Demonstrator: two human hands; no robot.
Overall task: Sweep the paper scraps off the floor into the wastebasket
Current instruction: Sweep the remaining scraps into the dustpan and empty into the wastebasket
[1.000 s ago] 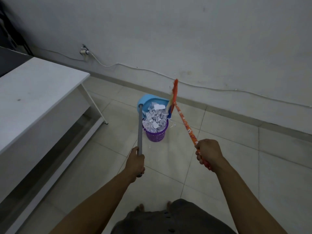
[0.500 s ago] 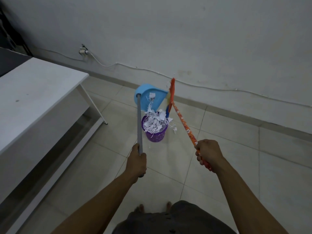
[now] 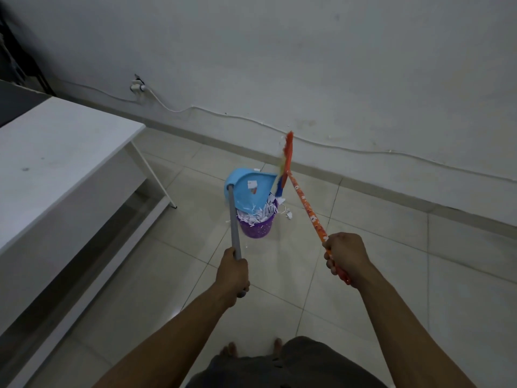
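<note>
Head view: your left grip [image 3: 233, 268] is wrapped round the dustpan handle [image 3: 233, 219], with the dustpan [image 3: 249, 191] tipped over the full wastebasket [image 3: 256, 229] straight ahead. Your right grip [image 3: 347, 257] clenches the broom [image 3: 306, 211] and is nearer the stray paper scraps [image 3: 288, 214] on the floor, just right of the basket.

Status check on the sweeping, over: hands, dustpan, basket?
Left hand grips dustpan handle, right hand grips broom. Dustpan tipped over wastebasket, paper scraps heaped inside. Few stray scraps just right of it.

Dustpan [image 3: 249, 189] above wastebasket [image 3: 256, 229]; broom [image 3: 285, 163] right.
</note>
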